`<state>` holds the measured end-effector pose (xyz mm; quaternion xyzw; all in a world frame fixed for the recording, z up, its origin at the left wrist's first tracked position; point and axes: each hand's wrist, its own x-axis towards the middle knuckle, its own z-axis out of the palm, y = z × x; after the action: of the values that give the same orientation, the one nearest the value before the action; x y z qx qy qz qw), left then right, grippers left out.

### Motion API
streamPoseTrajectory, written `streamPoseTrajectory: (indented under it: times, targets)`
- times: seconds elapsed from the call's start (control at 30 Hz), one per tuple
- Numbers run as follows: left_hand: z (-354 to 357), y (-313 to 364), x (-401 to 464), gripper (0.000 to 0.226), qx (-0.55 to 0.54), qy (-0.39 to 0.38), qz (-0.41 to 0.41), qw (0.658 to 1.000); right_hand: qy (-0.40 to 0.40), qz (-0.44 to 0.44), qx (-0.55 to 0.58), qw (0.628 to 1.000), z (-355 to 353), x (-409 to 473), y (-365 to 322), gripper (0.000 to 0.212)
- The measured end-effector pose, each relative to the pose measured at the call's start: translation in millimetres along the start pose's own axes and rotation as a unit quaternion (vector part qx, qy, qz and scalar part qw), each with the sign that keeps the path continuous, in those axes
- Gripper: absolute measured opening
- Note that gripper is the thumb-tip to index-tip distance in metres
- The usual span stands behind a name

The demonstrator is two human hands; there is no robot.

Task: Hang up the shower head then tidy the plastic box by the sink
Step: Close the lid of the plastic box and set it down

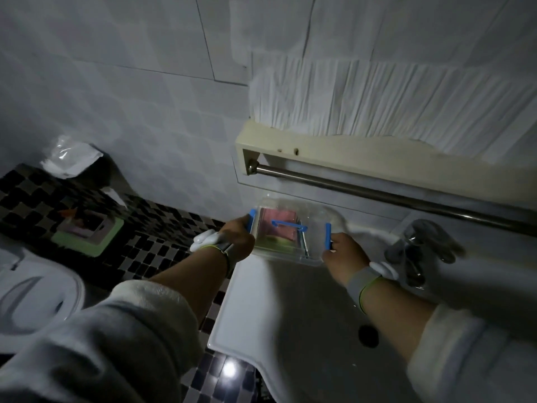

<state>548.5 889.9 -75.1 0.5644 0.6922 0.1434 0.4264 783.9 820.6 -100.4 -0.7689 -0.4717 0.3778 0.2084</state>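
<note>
A clear plastic box (286,251) with a blue lid handle and blue side latches sits at the back left corner of the white sink (290,309). Pink and green things show through its lid. My left hand (236,238) grips the box's left end at the blue latch. My right hand (345,255) grips the right end, fingers curled at the other blue latch. No shower head shows in this view.
A chrome tap (418,245) stands right of the box. Above runs a metal towel rail (392,196) under a cream shelf. At left are a toilet (35,295), a green-rimmed tray (87,231) on the mosaic ledge, and a plastic packet (69,158).
</note>
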Motion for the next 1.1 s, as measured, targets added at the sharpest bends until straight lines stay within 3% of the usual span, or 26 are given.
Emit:
streamPoseTrajectory:
  times: [0.27, 0.5, 0.73, 1.1]
  targets:
    - [-6.7, -13.4, 41.0, 0.061, 0.022, -0.032, 0.024, 0.999, 0.026, 0.010, -0.042, 0.999, 28.6, 20.4, -9.4, 0.012]
    - [-3.8, -19.5, 60.1, 0.063, -0.048, -0.064, -0.008, 0.997, 0.028, 0.079, 0.088, 0.993, 36.4, 23.4, -6.7, 0.046]
    - [-3.4, -19.3, 63.2, 0.066, -0.118, -0.113, -0.046, 0.985, 0.053, 0.102, 0.124, 0.986, 35.9, 24.2, -11.0, 0.043]
    - [2.5, -11.9, 59.6, 0.065, -0.013, -0.106, 0.002, 0.994, 0.052, 0.109, 0.060, 0.991, 24.9, 22.5, -3.8, 0.049]
